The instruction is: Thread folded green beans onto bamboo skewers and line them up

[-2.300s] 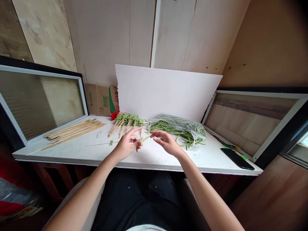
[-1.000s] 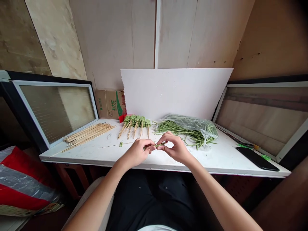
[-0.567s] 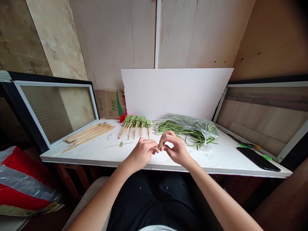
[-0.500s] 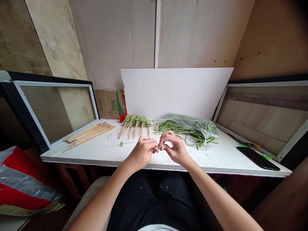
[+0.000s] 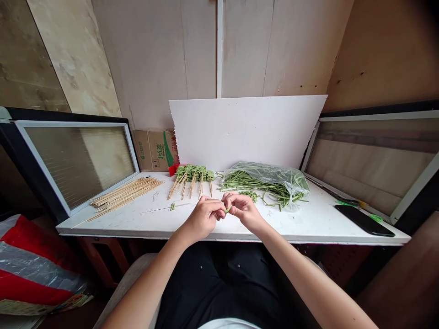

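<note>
a short green bean piece (image 5: 227, 210), apparently slightly bent, partly hidden between left grip (image 5: 203, 216) and right grip (image 5: 244, 212)

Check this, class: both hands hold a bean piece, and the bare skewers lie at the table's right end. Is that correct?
Not quite: the bare skewers lie at the left end of the table, as the head view shows. Left hand and right hand do hold a bean piece.

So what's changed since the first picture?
The left hand and right hand, looser and farther apart at first, have drawn together and now both pinch a bent green bean piece. The bare skewers, loaded skewers and bagged beans stayed put.
</note>
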`<state>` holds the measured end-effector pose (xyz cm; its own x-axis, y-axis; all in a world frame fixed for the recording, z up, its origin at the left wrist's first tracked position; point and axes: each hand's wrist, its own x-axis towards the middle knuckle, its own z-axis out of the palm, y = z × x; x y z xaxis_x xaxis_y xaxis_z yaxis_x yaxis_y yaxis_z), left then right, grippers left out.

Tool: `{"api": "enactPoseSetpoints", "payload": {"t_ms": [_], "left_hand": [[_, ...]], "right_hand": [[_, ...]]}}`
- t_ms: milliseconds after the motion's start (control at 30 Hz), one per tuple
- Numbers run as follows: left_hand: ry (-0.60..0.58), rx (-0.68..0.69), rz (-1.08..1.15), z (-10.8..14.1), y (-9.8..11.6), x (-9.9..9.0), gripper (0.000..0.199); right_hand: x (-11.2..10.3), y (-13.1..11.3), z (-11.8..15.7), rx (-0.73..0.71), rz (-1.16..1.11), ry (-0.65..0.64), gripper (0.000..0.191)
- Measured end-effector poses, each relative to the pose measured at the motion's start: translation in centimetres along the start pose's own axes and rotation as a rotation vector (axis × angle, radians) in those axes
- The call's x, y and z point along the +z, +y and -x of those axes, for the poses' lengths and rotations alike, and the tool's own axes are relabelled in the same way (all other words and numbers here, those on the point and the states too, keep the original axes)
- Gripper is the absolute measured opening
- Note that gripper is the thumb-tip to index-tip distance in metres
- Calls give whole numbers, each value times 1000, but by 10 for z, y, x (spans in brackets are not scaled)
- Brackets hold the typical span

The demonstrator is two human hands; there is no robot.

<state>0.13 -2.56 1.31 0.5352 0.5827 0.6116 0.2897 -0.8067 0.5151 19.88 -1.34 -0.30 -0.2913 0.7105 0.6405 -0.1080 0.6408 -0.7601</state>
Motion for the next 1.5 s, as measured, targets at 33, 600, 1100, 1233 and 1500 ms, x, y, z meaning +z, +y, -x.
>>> {"api": "enactPoseSetpoints", "payload": {"t_ms": [33,600,1100,1233,1500], "left_hand": [[-5,-8,18,0,1,-1,27],[61,-185,27,-4,-25,-14,40],[154,-338,254,-5,-33,-1,45],[153,-351,288,-5,-35,4,45],[125,-393,322,-5,-37,9,45]], "right_hand": [[-2,1,0,17,-24,31,52],[-86,75,8,244,744,70,23],[-82,65,5,26,513,292,31],[-45,27,-2,-153,513,216,28],[-15,14,1,-328,663,-111,20]]}}
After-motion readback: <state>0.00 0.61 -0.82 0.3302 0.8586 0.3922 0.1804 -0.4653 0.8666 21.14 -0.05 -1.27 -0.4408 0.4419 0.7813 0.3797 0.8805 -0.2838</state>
